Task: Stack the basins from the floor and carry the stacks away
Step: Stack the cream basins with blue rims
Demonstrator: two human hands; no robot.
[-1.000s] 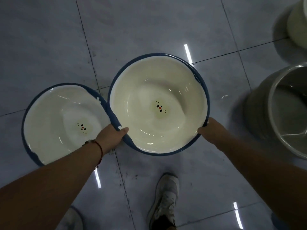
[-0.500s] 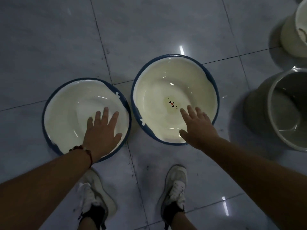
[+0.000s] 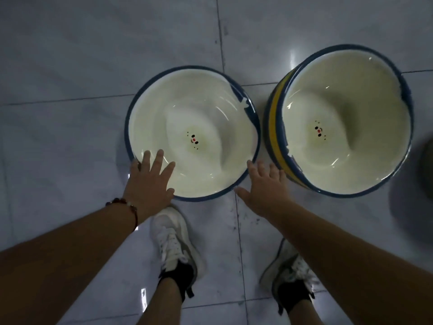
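Fingers spread and straight on both hands, a person leans over two cream basins with blue rims on a grey tiled floor. Taking the left basin as the landmark: the left hand reaches over its near-left rim, fingertips lying above the cream inner wall and holding nothing, though whether they press on the surface or hover just above it cannot be told. The right hand, also holding nothing, is at the landmark basin's near-right edge, in the gap between that basin and its neighbour, its fingers fanned wide. To the right of the landmark, just beside it, is the right basin, which sits higher, with a yellow band and further blue edges showing beneath its rim on the left side, so it appears to be the top of a stack. Each basin bears a small black-and-red face mark at the centre of its bottom. A beaded bracelet circles the left wrist. Nearer the camera than the landmark basin, two pale sneakers are planted on the tiles, the left sneaker just short of its near rim, the right sneaker further right. A dark, blurred shape sits at the far right edge.
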